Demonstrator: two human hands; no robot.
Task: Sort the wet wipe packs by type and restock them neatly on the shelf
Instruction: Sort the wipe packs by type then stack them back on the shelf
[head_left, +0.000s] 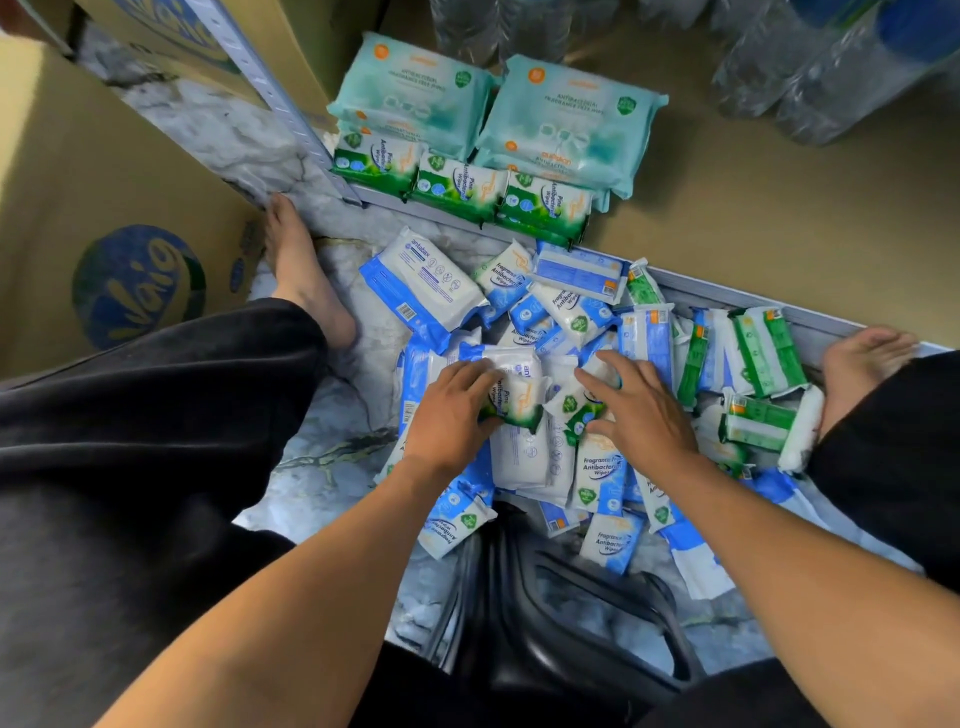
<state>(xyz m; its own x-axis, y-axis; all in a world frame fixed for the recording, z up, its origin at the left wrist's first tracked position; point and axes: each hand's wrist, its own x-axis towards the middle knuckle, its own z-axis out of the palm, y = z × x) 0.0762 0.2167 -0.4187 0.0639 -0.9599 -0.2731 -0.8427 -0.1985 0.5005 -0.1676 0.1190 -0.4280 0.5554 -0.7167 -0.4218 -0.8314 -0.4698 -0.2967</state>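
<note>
Nearest the person is a black stool (545, 623), standing on marble-patterned floor (337, 467). Just beyond it lies a loose pile (571, 322) of soft, glossy film pouches in blue-white and green-white, overlapping at all angles. The left hand (452, 410) is on the pile's near-left side, its fingers (475, 371) and thumb pinching a green-and-white pine pack (514, 402); the pack's long axis points roughly away from the person. The right hand (639, 410) is released, fingers spread flat over a second green-badged pack (574, 408). Straight ahead, nearer the left hand, a tidy row of pine packs (462, 187) fronts the shelf (753, 234), with larger teal packs (493, 109) stacked behind it.
</note>
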